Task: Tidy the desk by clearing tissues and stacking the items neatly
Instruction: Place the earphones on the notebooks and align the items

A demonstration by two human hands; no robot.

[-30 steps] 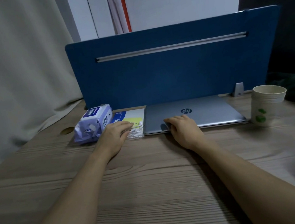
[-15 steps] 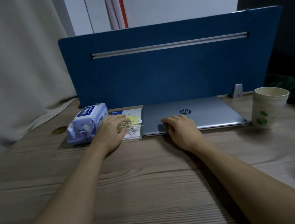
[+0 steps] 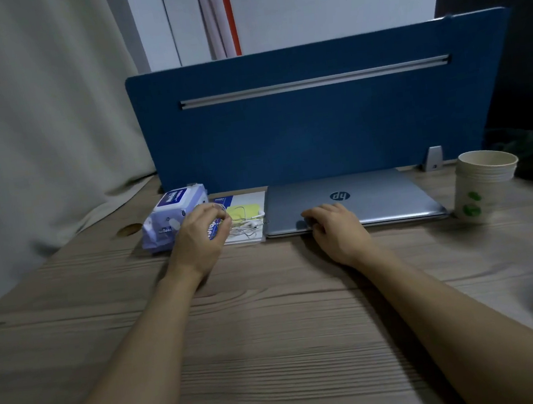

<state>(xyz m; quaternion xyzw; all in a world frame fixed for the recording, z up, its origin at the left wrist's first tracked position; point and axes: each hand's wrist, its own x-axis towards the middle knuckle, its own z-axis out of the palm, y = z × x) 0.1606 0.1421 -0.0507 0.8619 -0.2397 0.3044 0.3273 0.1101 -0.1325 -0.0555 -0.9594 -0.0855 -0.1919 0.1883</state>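
Left hand (image 3: pixel 201 239) now off flat booklet (image 3: pixel 247 200), onto crinkly wipes pack (image 3: pixel 174 219).

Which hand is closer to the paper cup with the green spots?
The right hand. It rests on the front edge of the closed laptop, with the paper cup off to its right. The left hand is farther away, over by the wipes pack.

I see both my forearms stretched toward 12 o'clock; my left hand (image 3: pixel 201 239) has its fingers curled, my right hand (image 3: pixel 336 228) lies palm down, fingers bent.
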